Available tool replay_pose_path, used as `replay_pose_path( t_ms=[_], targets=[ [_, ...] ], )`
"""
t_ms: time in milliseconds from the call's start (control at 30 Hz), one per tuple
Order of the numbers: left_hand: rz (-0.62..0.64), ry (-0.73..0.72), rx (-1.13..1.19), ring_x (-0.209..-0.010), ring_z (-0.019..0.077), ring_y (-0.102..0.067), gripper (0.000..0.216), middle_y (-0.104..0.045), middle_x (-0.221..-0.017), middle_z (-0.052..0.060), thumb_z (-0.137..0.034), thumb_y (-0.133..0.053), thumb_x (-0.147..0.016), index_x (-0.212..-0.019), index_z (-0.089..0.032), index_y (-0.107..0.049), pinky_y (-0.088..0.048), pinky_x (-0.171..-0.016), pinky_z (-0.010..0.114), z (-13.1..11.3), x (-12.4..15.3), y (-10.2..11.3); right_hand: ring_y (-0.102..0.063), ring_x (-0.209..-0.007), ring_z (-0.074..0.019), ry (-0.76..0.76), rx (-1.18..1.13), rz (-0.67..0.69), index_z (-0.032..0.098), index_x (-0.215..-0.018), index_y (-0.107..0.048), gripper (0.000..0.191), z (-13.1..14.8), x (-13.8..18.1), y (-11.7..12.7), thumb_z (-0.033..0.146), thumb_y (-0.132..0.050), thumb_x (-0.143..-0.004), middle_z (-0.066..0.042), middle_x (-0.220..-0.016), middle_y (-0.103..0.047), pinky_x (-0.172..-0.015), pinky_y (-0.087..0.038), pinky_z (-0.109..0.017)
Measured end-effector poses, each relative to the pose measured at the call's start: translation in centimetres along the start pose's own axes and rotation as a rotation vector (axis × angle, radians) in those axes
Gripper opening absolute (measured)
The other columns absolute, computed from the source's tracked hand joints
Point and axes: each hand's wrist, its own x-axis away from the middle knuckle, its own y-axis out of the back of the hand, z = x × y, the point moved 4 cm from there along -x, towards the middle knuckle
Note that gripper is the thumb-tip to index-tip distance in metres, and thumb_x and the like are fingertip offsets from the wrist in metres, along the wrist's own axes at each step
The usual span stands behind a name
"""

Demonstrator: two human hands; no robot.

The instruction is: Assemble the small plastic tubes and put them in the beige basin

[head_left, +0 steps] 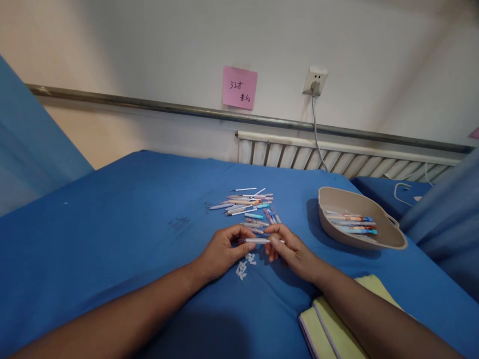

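A pale pen (256,241) lies level between my two hands over the blue cloth. My left hand (220,250) pinches its dark-tipped left end between thumb and fingers. At the other end, my right hand (290,249) has its thumb and fingers closed on the pen, and a thin white end sticks out past them; whether this is a refill I cannot tell. Just beyond the hands is a loose pile of pens, pen parts and refills (245,202). Below the pen, several small white pieces (241,269) are scattered on the cloth.
A beige basket (389,234) holding several pens (354,224) stands on the right. A folded yellow towel (322,329) lies under my right forearm. The blue cloth (112,214) covers the surface. Behind it are a radiator (277,152), a metal rail and a plugged-in cable.
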Motion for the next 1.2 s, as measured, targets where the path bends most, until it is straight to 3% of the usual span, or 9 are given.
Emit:
replay_pose_path(
  t_ms=[233,533,700,1000,1200],
  targets=[
    [0.026,0.018,-0.001,-0.065,0.0118,-0.051,0.016,-0.059,-0.073,0.000,-0.028,-0.062,-0.074,-0.083,-0.014,-0.061,-0.042,-0.061,0.022,0.7,0.0,0.0,-0.043,-0.046,-0.0075,-0.087,0.011,-0.107,0.019,-0.079,-0.052,0.031,-1.5,-0.2,0.8,0.049,-0.059,-0.077,0.005,-0.060,-0.051,-0.038,-0.033,-0.017],
    [0.157,-0.058,-0.267,-0.072,0.0143,-0.054,0.019,-0.063,-0.078,0.001,-0.028,-0.053,-0.081,-0.093,-0.018,-0.064,-0.042,-0.066,0.023,-0.4,0.9,-0.3,-0.038,-0.041,-0.0065,-0.040,0.066,-0.149,0.018,-0.073,-0.055,0.027,-1.2,-0.1,0.9,0.045,-0.058,-0.080,0.005,-0.054,-0.048,-0.037,-0.032,-0.018],
    [0.153,-0.105,-0.360,-0.070,0.0142,-0.053,0.020,-0.062,-0.076,0.000,-0.031,-0.050,-0.083,-0.093,-0.020,-0.064,-0.040,-0.064,0.022,-0.6,1.1,-0.2,-0.042,-0.043,-0.0086,-0.075,0.043,-0.220,0.019,-0.075,-0.057,0.029,-1.3,0.0,1.2,0.048,-0.060,-0.077,0.004,-0.055,-0.049,-0.034,-0.033,-0.018],
    [0.170,-0.145,-0.392,-0.071,0.0141,-0.053,0.016,-0.062,-0.078,0.000,-0.025,-0.049,-0.083,-0.090,-0.020,-0.062,-0.040,-0.066,0.023,-0.8,1.3,-0.6,-0.044,-0.046,-0.0081,0.057,0.246,-0.147,0.018,-0.071,-0.058,0.028,-0.3,0.1,0.7,0.042,-0.054,-0.084,0.003,-0.055,-0.051,-0.044,-0.034,-0.019],
    [0.169,-0.135,-0.464,-0.076,0.0170,-0.055,0.018,-0.063,-0.083,0.002,-0.032,-0.045,-0.086,-0.089,-0.021,-0.059,-0.041,-0.068,0.025,-0.8,1.1,0.5,-0.044,-0.045,-0.0099,-0.019,0.091,-0.257,0.019,-0.072,-0.059,0.032,-0.8,0.1,1.4,0.050,-0.057,-0.079,0.003,-0.056,-0.051,-0.038,-0.033,-0.020]
  ],
)
